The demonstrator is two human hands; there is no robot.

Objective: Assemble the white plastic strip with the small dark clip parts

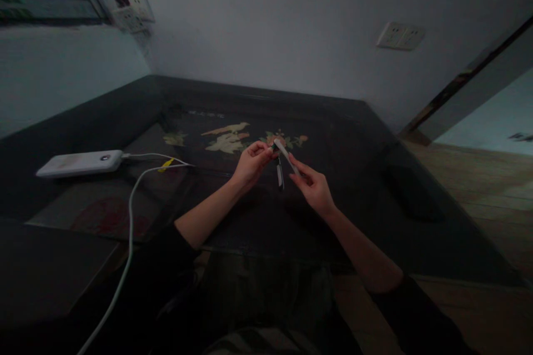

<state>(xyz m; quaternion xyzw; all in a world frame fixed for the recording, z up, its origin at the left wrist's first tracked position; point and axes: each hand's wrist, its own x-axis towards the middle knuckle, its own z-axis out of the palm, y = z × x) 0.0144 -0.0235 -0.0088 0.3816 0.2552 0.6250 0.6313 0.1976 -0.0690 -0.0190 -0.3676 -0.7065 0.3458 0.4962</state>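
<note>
Above the middle of the dark table, my left hand [252, 164] pinches a small thing near its fingertips, mostly hidden by them. Below those fingertips hang slim pieces, one pale and one thin and dark [280, 174]; I cannot make out their kind. Between the thumb and fingers of my right hand [313, 184] is a flat, pale, narrow strip [285, 153]. It slants up to the left, its far end touching or just in front of the left fingertips. Both hands are closed and close together.
A white power bank [79, 163] lies on the table's left, with a white cable [131, 216] running toward me. A dark flat object [410, 191] rests at the right. Bird and flower pictures decorate the table top [333, 138]. Wall sockets [400, 36] are behind.
</note>
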